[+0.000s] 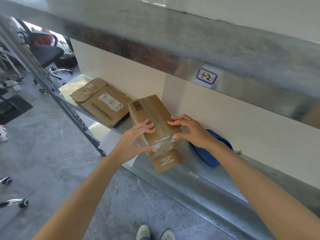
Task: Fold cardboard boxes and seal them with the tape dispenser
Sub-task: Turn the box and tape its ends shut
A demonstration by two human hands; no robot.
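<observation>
— How about the arms?
— Stretched forward and bare, angled toward each other, forearms almost straight.
— And on the left?
— Holds the near end of the cardboard box (152, 108) with the left hand (136, 141): fingers spread nearly flat on top, thumb pressed against the end face.
— On the right?
— Pinches the opposite corner with the right hand (192, 132): fingers arched, only the tips on top, thumb tip on the side edge, palm lifted off.
</observation>
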